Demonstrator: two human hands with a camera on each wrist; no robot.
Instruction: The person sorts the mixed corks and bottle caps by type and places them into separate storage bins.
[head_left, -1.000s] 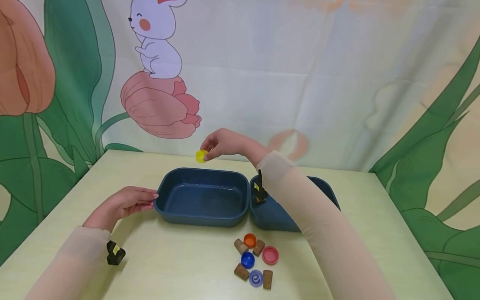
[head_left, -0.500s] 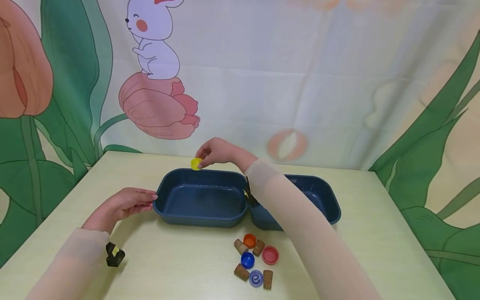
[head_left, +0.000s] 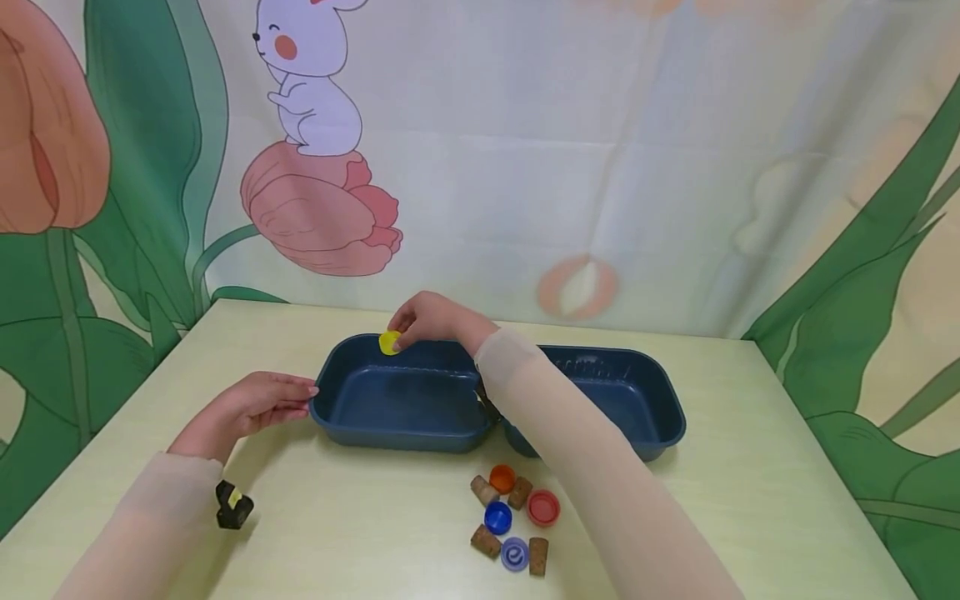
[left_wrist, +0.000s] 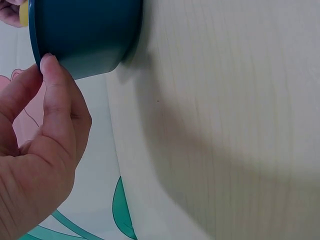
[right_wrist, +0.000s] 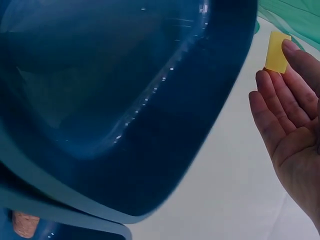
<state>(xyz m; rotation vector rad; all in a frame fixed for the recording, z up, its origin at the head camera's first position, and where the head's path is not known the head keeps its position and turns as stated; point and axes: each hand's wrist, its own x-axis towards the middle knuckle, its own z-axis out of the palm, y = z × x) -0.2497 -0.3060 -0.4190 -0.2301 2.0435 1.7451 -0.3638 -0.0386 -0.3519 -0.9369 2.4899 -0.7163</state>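
Observation:
My right hand [head_left: 431, 321] pinches a yellow bottle cap [head_left: 389, 342] between thumb and fingertips, over the back of the left dark blue tub [head_left: 408, 404]. Seen from the right wrist, the yellow cap [right_wrist: 277, 52] stands edge-on, above the tub's rim. My left hand [head_left: 261, 402] holds that tub by its left end; in the left wrist view, the thumb and fingers of the left hand [left_wrist: 52, 120] pinch the rim. No objects show on the visible floor of the left tub.
A second blue tub [head_left: 645, 408] adjoins on the right, partly behind the right sleeve; a cork [right_wrist: 25, 224] lies in it. In front lie several corks [head_left: 537, 556] with orange [head_left: 502, 478], blue [head_left: 498, 517], red [head_left: 543, 507] and purple caps [head_left: 514, 554]. A printed curtain [head_left: 480, 208] hangs behind.
My right hand has come down and slightly left with the yellow cap, from above the tub's back edge to overlapping its back wall. The left hand stays at the rim.

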